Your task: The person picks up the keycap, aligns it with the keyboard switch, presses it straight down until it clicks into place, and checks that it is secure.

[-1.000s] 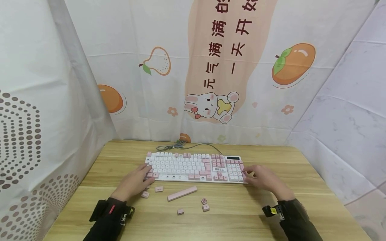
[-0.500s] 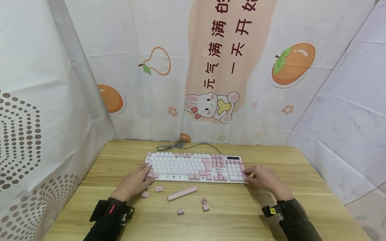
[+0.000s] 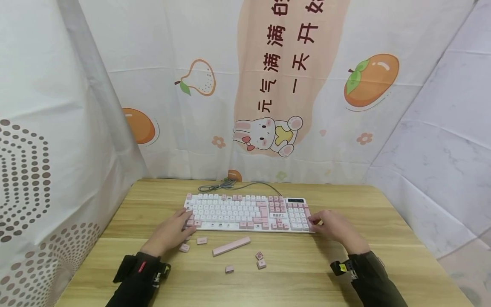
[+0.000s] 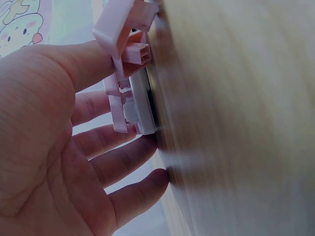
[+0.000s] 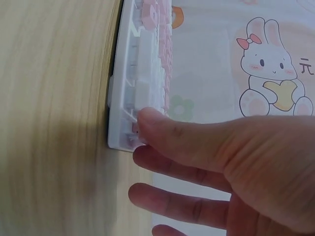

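A white and pink keyboard (image 3: 226, 212) lies on the wooden table. My left hand (image 3: 166, 232) grips its left end, the thumb by the front corner and the other fingers along the side. In the left wrist view, two loose pink keycaps (image 4: 114, 27) partly cover the tip of my left thumb (image 4: 91, 64). My right hand (image 3: 337, 228) holds the opposite end between thumb and index finger, and the right wrist view shows the thumb (image 5: 172, 135) on the corner. Along the keyboard's front row there is a gap without caps.
A long pink spacebar (image 3: 231, 246) lies in front of the keyboard. Around it are several small pink keycaps, one (image 3: 201, 241) near the left hand and one (image 3: 229, 269) closer to me. Behind runs a coiled grey cable (image 3: 226, 184), before a printed curtain (image 3: 165, 85).
Both hands stay at the keyboard's ends and the keycaps lie where they were. The right wrist has shifted slightly left; the head view has moved a little.
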Demonstrator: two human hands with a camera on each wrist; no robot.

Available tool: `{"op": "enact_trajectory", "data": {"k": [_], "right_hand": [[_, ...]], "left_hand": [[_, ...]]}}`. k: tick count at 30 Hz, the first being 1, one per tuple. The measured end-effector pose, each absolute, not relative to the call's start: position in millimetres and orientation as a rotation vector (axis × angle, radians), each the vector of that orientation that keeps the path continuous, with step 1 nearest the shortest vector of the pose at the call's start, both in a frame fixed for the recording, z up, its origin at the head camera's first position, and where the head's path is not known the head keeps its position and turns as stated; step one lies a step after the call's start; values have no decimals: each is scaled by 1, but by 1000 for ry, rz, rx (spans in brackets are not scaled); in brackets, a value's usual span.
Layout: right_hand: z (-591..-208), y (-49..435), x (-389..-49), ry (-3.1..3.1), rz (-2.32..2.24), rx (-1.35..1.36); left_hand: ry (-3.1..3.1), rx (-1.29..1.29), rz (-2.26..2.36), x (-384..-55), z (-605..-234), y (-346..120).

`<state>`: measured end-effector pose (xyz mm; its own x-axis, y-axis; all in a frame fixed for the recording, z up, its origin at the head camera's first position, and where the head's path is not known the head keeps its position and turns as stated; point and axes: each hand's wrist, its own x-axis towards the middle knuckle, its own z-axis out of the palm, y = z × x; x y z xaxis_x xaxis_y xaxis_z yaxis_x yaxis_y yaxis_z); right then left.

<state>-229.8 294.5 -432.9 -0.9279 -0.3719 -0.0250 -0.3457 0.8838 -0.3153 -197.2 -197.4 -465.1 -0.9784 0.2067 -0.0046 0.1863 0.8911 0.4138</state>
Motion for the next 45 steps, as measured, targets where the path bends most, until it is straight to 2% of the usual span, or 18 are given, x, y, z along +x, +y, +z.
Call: {"op": "enact_trajectory", "data": {"k": [25, 37, 45], "right_hand": [[-424, 292, -231, 2943, -379, -489], [-430, 297, -232, 2972, -385, -627], [-430, 297, -232, 2974, -375, -588]], "left_hand": [[2997, 313, 638, -201, -466, -196], [2997, 316, 657, -199, -466, -198], [2999, 300, 641, -200, -467, -198]]}}
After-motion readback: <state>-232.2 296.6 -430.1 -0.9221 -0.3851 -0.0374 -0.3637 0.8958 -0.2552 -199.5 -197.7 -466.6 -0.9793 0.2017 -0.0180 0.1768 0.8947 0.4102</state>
